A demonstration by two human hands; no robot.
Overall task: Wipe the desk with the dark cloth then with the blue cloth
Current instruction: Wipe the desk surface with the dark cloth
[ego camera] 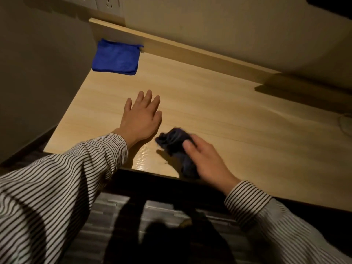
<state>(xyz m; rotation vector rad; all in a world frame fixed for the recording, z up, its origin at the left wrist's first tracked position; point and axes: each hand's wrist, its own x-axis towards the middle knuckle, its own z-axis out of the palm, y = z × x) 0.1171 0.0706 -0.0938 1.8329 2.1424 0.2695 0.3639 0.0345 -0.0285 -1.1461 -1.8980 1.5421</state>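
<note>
A light wooden desk (219, 111) fills the middle of the view. My right hand (205, 159) grips a bunched dark cloth (174, 141) that rests on the desk close to its front edge. Part of the cloth hangs under my palm at the edge. My left hand (142, 117) lies flat on the desk with fingers spread, just left of the dark cloth. A folded blue cloth (116, 57) lies in the desk's far left corner, well beyond both hands.
A raised wooden ledge (190, 52) runs along the back of the desk under the wall. A side panel (43, 73) closes the desk's left side. A pale round object (345, 124) shows at the right edge. Dark floor and striped fabric lie below the front edge.
</note>
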